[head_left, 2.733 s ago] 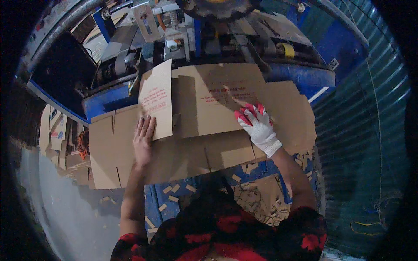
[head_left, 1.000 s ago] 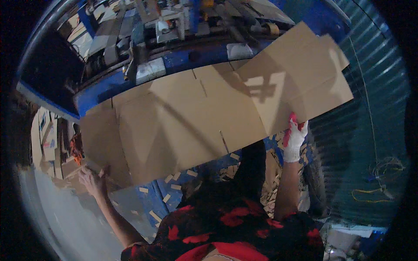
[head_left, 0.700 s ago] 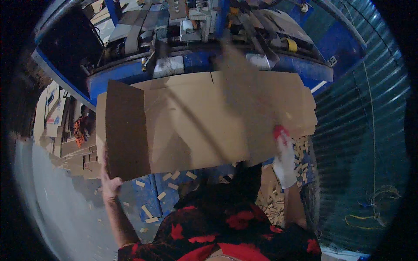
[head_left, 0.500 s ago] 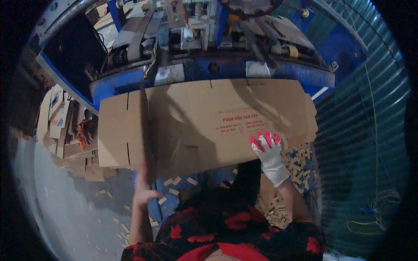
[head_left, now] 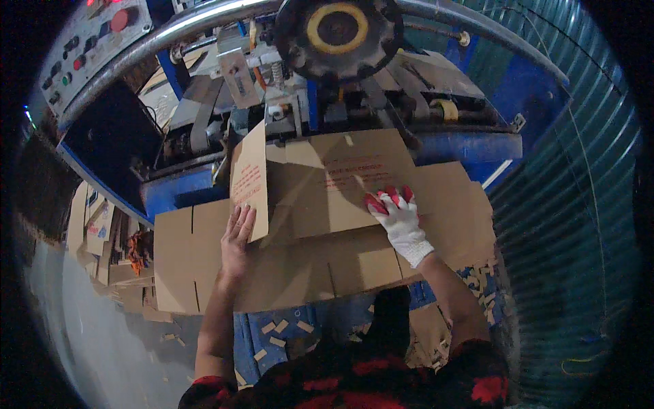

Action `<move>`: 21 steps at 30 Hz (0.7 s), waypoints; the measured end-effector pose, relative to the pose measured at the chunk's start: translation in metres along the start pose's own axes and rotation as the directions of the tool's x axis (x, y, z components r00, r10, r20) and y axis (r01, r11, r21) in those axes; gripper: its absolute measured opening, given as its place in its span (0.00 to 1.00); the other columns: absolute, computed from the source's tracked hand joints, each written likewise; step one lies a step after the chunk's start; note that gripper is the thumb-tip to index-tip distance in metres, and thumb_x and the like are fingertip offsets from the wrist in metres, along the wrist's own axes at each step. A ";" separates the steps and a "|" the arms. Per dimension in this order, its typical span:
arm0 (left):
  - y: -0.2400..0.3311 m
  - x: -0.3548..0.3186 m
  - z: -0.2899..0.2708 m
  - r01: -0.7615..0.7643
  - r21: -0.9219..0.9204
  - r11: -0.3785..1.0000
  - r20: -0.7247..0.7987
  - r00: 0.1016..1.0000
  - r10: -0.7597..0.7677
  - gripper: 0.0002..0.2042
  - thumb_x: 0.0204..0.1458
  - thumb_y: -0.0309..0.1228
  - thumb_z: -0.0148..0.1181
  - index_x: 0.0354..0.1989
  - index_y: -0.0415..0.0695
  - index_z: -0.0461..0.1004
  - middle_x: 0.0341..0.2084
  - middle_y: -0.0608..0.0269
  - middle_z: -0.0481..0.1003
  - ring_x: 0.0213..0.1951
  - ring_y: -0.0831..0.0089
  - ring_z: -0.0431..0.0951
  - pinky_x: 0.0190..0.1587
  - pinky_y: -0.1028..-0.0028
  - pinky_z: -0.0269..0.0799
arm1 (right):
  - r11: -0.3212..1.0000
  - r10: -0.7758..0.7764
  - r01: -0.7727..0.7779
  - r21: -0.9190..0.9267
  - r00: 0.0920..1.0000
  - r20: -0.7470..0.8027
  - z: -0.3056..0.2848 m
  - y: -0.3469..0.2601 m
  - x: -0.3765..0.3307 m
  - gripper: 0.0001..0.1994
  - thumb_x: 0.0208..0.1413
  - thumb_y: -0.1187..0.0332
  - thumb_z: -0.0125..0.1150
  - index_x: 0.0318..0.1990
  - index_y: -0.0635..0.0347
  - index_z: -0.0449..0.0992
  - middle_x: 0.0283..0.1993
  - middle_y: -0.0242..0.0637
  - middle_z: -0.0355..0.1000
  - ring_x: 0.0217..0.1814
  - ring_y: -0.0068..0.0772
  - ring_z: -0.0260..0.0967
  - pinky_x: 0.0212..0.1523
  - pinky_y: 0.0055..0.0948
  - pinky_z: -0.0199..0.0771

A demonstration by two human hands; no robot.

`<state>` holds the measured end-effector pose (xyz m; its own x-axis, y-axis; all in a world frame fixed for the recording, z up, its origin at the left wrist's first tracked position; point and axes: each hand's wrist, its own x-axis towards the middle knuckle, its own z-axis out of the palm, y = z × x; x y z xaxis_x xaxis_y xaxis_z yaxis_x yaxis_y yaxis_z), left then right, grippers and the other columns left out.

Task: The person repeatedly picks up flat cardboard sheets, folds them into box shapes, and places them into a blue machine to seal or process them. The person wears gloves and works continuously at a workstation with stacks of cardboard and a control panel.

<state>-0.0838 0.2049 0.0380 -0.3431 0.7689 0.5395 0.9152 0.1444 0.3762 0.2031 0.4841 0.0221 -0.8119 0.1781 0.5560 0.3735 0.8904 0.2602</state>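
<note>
A brown cardboard box blank (head_left: 320, 211) with red print is pushed up to the front of a blue machine. Its left panel (head_left: 249, 167) stands folded up. Bare, my left hand (head_left: 236, 235) lays its stretched fingers against the near lower part of that panel. A white glove with red fingertips covers my right hand (head_left: 398, 218), whose fingers rest spread on top of the blank near its right side. Underneath lies another flat cardboard blank (head_left: 286, 276), reaching past the upper one to the left, right and near side.
A black wheel with a yellow ring (head_left: 338, 28) hangs over the machine's rollers and belts. At the upper left is a control panel (head_left: 88, 54) with buttons. Cardboard pieces (head_left: 102, 232) are stacked at left; scraps litter the floor. A corrugated wall (head_left: 552, 238) runs along the right.
The upper blank has moved forward to the machine, uncovering the one below. Its left panel now stands raised. My left hand has come up to that panel; my right hand has shifted forward and left.
</note>
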 end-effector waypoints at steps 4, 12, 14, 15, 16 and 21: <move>-0.028 0.038 0.026 0.063 0.011 0.998 0.054 0.997 -0.063 0.31 0.44 0.21 0.58 0.62 0.45 0.63 0.61 0.51 0.62 0.64 0.52 0.57 0.65 0.63 0.55 | 1.000 -0.015 0.018 -0.009 0.971 0.238 0.034 0.029 0.044 0.24 0.52 0.69 0.50 0.58 0.36 0.66 0.60 0.40 0.63 0.60 0.53 0.62 0.60 0.60 0.54; -0.087 0.176 0.082 0.242 0.359 0.902 0.055 0.959 -0.280 0.32 0.46 0.18 0.52 0.64 0.36 0.52 0.60 0.42 0.60 0.60 0.48 0.61 0.60 0.59 0.60 | 0.965 0.229 -0.130 -0.227 0.841 0.490 0.079 0.080 0.185 0.36 0.41 0.70 0.64 0.63 0.48 0.60 0.57 0.42 0.65 0.58 0.49 0.64 0.53 0.47 0.66; -0.082 0.181 0.089 0.202 0.231 0.952 -0.034 0.979 -0.200 0.32 0.45 0.18 0.53 0.62 0.36 0.54 0.59 0.39 0.60 0.59 0.47 0.62 0.59 0.59 0.61 | 0.966 0.238 -0.176 -0.190 0.892 0.384 0.076 0.091 0.187 0.30 0.45 0.70 0.62 0.60 0.55 0.63 0.53 0.45 0.69 0.53 0.50 0.68 0.48 0.45 0.69; -0.077 0.169 0.087 0.106 0.173 0.979 -0.059 0.994 -0.097 0.27 0.47 0.20 0.51 0.60 0.35 0.57 0.58 0.41 0.62 0.58 0.48 0.64 0.60 0.60 0.60 | 0.974 0.226 -0.220 -0.053 0.944 0.241 0.069 0.094 0.176 0.29 0.45 0.68 0.63 0.59 0.57 0.65 0.49 0.47 0.71 0.50 0.51 0.69 0.47 0.43 0.71; -0.071 0.149 0.081 0.047 0.125 0.991 -0.043 0.998 -0.042 0.23 0.50 0.21 0.50 0.58 0.34 0.60 0.57 0.43 0.64 0.57 0.48 0.65 0.60 0.60 0.59 | 0.960 0.259 -0.269 0.079 0.958 0.123 0.061 0.096 0.161 0.29 0.45 0.66 0.64 0.57 0.60 0.66 0.44 0.48 0.73 0.46 0.51 0.71 0.46 0.41 0.72; -0.065 -0.029 -0.019 0.480 0.349 0.805 -0.122 0.875 -0.468 0.23 0.51 0.37 0.58 0.57 0.48 0.66 0.54 0.55 0.69 0.58 0.57 0.66 0.55 0.62 0.65 | 0.850 0.417 -0.464 0.250 0.882 0.221 -0.013 0.073 0.017 0.29 0.51 0.62 0.61 0.61 0.61 0.62 0.58 0.54 0.64 0.58 0.56 0.62 0.58 0.45 0.62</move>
<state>-0.1373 0.1613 0.0116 -0.7547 0.5295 0.3874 0.6462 0.7021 0.2992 0.2226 0.5466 0.0605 -0.6592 0.6207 0.4246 0.5823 0.7785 -0.2341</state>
